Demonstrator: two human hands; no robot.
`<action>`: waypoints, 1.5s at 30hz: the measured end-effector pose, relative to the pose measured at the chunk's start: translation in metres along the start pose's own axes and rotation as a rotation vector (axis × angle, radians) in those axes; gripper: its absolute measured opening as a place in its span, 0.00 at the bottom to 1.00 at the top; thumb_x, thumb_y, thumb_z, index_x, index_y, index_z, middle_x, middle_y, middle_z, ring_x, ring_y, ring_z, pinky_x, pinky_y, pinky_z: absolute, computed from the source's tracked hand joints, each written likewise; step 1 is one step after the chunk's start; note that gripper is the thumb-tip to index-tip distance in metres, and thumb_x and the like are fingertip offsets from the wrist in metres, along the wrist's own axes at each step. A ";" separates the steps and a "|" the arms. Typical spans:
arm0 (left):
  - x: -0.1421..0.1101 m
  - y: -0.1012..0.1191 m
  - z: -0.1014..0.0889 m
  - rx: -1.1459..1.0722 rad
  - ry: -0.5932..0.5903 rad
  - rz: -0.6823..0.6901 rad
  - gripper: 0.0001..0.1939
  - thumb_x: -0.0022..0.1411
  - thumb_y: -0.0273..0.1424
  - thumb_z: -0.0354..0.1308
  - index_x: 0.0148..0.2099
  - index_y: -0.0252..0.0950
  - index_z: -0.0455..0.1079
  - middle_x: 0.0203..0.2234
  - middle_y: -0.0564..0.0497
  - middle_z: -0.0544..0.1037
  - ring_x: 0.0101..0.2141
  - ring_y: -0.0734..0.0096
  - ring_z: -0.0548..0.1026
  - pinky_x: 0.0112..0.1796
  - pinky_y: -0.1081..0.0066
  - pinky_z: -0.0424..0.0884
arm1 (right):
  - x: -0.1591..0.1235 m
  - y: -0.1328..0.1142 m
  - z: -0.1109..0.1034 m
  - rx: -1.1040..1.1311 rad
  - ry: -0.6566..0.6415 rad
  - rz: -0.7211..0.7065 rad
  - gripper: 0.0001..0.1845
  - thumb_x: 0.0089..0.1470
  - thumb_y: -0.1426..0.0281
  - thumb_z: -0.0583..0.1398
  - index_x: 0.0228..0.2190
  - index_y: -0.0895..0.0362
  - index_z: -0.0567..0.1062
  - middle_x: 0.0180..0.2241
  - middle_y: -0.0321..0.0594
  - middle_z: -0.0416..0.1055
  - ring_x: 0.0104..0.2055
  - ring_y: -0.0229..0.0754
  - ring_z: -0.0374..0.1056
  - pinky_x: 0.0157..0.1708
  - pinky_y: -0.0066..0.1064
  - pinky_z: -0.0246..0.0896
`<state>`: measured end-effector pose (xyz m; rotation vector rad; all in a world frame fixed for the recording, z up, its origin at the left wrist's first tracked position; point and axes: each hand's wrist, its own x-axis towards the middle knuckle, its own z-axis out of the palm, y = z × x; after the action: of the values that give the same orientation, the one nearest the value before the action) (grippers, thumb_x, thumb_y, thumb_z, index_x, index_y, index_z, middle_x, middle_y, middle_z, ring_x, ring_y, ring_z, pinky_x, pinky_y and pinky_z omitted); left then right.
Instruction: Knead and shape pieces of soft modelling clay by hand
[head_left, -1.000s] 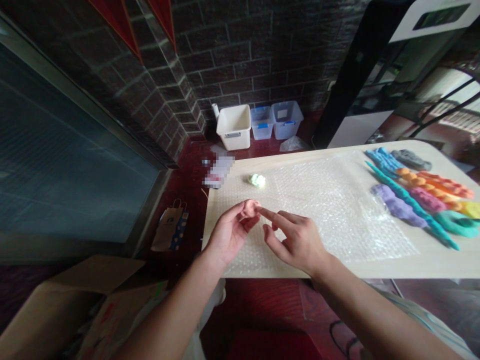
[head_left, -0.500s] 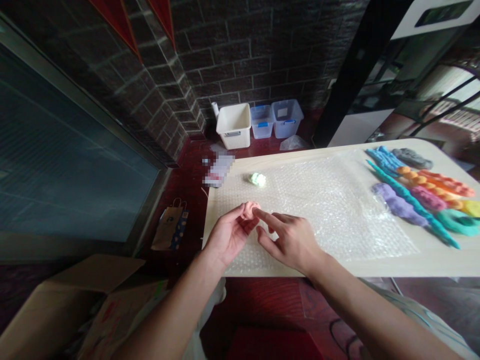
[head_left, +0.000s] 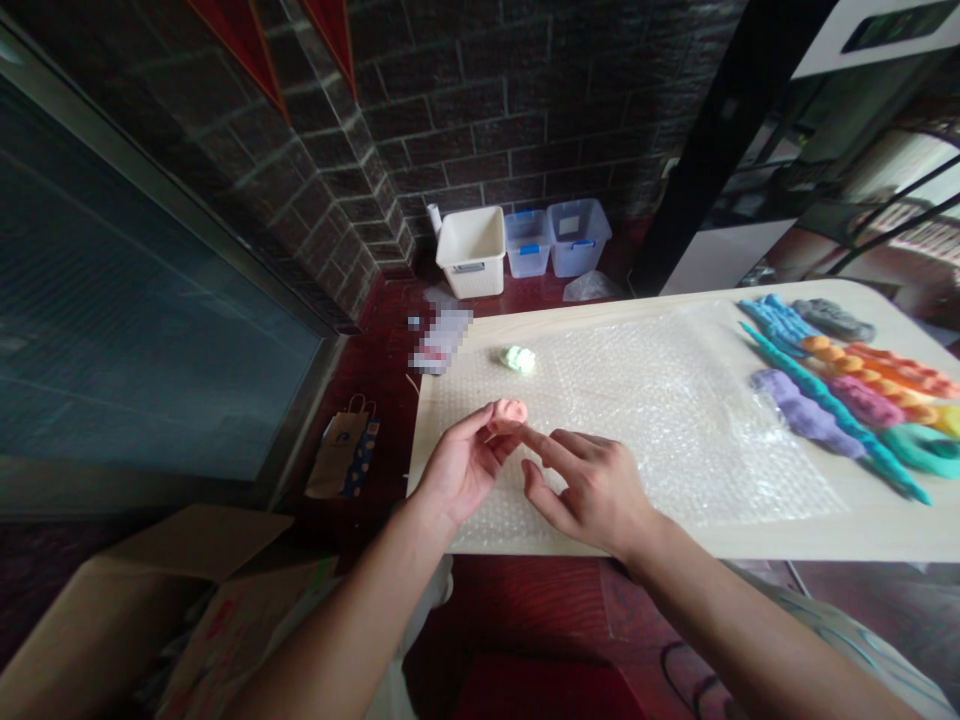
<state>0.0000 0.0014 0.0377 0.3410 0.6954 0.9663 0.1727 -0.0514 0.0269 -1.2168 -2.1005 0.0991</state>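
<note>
My left hand [head_left: 466,465] is closed with thumb and fingers around a small peach-pink lump of modelling clay [head_left: 511,411], held above the bubble wrap near the table's left end. My right hand [head_left: 589,485] holds nothing; its index finger is stretched out to the lump's near edge, the thumb stands apart and the other fingers are bent. Whether the fingertip presses the clay or just meets it, I cannot tell. A pale green-white lump [head_left: 518,359] lies on the bubble wrap [head_left: 637,400] beyond my hands.
Coloured clay pieces lie at the table's right, among them a long teal roll [head_left: 832,408], a purple piece [head_left: 806,412] and a blue one [head_left: 780,322]. Bins [head_left: 472,255] stand by the wall. A paper bag [head_left: 341,455] and open cardboard box [head_left: 172,570] are left.
My right index finger has shifted from the top of the clay lump to its near edge, so more of the lump shows. The view has moved slightly.
</note>
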 end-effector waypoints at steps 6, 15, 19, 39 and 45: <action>0.000 0.000 -0.003 -0.040 0.013 -0.025 0.10 0.70 0.24 0.61 0.33 0.30 0.75 0.37 0.47 0.76 0.37 0.73 0.77 0.43 0.76 0.77 | 0.001 0.000 0.004 -0.089 -0.054 -0.017 0.24 0.68 0.64 0.56 0.59 0.59 0.78 0.28 0.38 0.77 0.25 0.40 0.71 0.27 0.34 0.58; -0.006 0.000 0.001 -0.044 0.041 -0.021 0.11 0.71 0.22 0.58 0.33 0.31 0.75 0.35 0.47 0.75 0.36 0.73 0.75 0.46 0.73 0.76 | 0.005 -0.007 0.009 -0.144 -0.157 0.053 0.24 0.67 0.62 0.56 0.59 0.57 0.77 0.29 0.40 0.78 0.27 0.42 0.72 0.28 0.34 0.55; -0.007 0.000 0.002 -0.038 -0.014 -0.028 0.14 0.71 0.21 0.56 0.30 0.31 0.72 0.34 0.48 0.73 0.35 0.73 0.75 0.45 0.74 0.76 | 0.003 -0.006 0.010 -0.064 -0.105 0.022 0.24 0.67 0.64 0.56 0.59 0.58 0.77 0.29 0.39 0.78 0.26 0.41 0.72 0.26 0.34 0.58; -0.010 0.001 0.016 -0.100 0.106 -0.002 0.15 0.71 0.19 0.52 0.52 0.28 0.79 0.36 0.46 0.79 0.33 0.76 0.78 0.36 0.79 0.76 | 0.001 -0.003 0.000 0.131 0.040 0.088 0.22 0.67 0.66 0.56 0.56 0.63 0.78 0.28 0.40 0.78 0.25 0.40 0.73 0.28 0.33 0.66; -0.014 0.005 0.015 -0.057 0.073 0.003 0.18 0.66 0.17 0.56 0.54 0.29 0.79 0.35 0.48 0.77 0.36 0.74 0.78 0.43 0.76 0.76 | -0.001 -0.008 0.005 0.108 -0.011 0.061 0.21 0.68 0.65 0.55 0.55 0.61 0.79 0.29 0.40 0.78 0.26 0.40 0.74 0.27 0.32 0.64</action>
<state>0.0020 -0.0077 0.0570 0.2575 0.7318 1.0035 0.1636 -0.0553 0.0255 -1.2183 -2.0406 0.2444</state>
